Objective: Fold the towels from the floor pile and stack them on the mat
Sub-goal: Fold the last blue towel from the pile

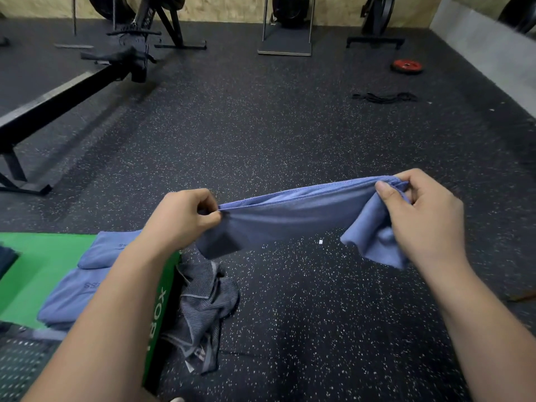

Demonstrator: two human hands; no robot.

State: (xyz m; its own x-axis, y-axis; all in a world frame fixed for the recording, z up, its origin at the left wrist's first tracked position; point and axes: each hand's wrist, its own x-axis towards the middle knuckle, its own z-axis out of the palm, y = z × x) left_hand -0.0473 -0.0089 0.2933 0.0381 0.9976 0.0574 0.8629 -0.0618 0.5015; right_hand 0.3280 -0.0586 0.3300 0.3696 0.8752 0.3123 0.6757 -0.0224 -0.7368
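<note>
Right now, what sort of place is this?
Most likely a gym: a speckled rubber floor, a rowing machine at the left, and a red weight plate lying near the far wall.

A gym: black speckled rubber floor; long black rowing machine; round red weight plate; upright black exercise bikes.

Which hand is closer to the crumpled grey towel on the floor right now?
Left. The left hand pinches the blue towel almost directly above the grey towel; the right hand grips its other end, far off to the right.
</note>
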